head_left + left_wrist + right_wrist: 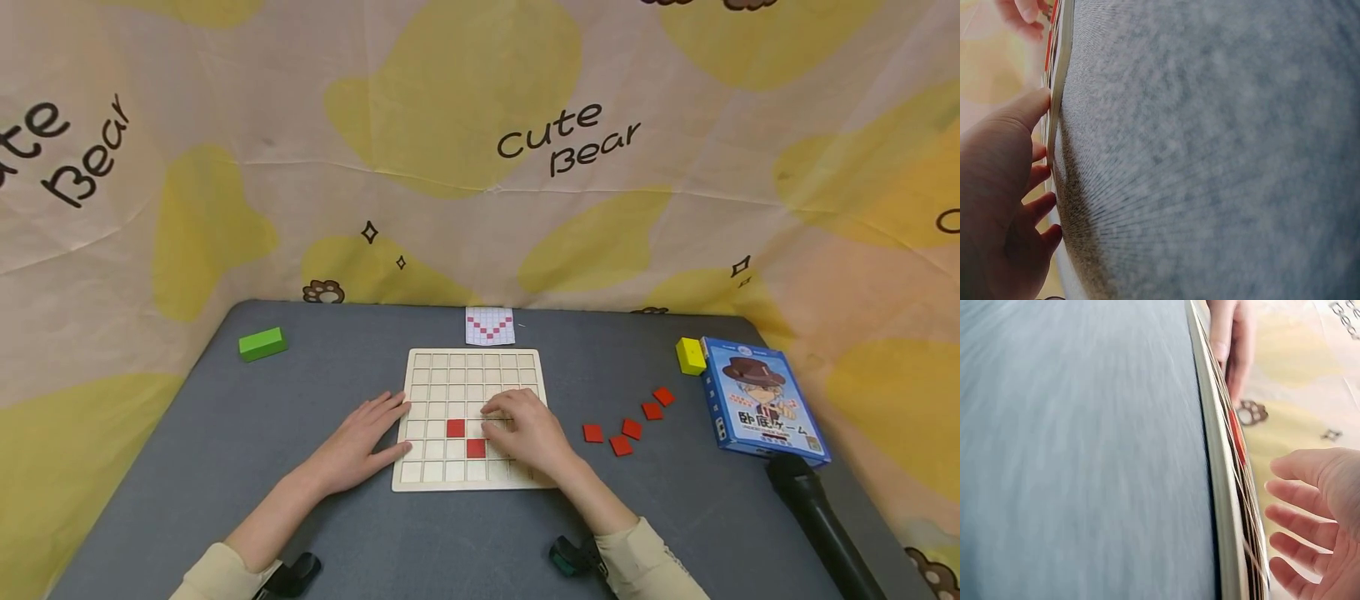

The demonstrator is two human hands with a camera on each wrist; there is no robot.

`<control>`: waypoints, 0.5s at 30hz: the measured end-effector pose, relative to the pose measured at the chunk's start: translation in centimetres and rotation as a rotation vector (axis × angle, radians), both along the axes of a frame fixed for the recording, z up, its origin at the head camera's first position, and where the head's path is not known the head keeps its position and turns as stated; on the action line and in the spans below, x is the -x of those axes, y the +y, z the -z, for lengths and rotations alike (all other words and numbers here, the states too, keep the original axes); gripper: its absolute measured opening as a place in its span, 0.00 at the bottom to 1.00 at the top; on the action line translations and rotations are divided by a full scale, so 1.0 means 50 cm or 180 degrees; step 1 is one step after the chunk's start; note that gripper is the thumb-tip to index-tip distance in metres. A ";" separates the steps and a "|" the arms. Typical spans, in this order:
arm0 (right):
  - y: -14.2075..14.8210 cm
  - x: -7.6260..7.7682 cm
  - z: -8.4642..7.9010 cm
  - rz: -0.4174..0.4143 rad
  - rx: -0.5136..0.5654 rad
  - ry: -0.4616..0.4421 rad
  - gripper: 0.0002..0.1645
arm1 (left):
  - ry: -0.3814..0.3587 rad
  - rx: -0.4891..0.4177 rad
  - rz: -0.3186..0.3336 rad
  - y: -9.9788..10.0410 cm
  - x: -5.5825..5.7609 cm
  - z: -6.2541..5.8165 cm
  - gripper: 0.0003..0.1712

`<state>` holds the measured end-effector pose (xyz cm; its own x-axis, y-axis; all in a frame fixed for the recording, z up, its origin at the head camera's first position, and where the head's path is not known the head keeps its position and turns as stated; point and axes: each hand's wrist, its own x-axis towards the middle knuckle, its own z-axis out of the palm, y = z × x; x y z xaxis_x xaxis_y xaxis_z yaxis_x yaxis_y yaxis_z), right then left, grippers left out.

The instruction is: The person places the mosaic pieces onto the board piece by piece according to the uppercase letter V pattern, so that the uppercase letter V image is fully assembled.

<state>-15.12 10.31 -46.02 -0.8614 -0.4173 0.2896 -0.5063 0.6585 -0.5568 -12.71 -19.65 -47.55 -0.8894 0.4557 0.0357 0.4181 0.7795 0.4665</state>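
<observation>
A pale square-grid board [438, 476] lies flat on the grey table. Two red square tiles sit in its cells diagonal to each other, one [455, 428] up and left of the other [476, 448]. My left hand [351, 446] rests at the board's left edge, fingers extended and fingertips against the rim. Over the right half of the board is my right hand [529, 437], its thumb and fingers apart and loosely bent. The right wrist view shows nothing between those fingers [1302, 520]. Some right-side cells are hidden beneath this hand.
Several loose red tiles [620, 446] lie right of the board. Behind it is a small card [490, 326] printed with a red V pattern. A green block [262, 344] stands back left; a yellow block [690, 356], a blue game box [765, 400] and a black microphone [821, 525] are at right.
</observation>
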 end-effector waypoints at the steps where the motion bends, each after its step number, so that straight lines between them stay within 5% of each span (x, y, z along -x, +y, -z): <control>1: 0.012 0.000 -0.001 0.0030 0.0018 -0.0008 0.07 | -0.0006 -0.0010 -0.0002 0.000 0.000 0.000 0.39; 15: 0.194 -0.015 -0.005 0.0554 -0.0254 -0.0021 0.10 | 0.0032 0.0013 -0.0011 0.002 -0.001 -0.003 0.39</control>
<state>-14.40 20.00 -45.78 -0.9243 -0.2832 0.2557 -0.3773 0.7780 -0.5023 -12.66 -19.53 -47.39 -0.8906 0.4527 0.0429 0.4200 0.7829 0.4591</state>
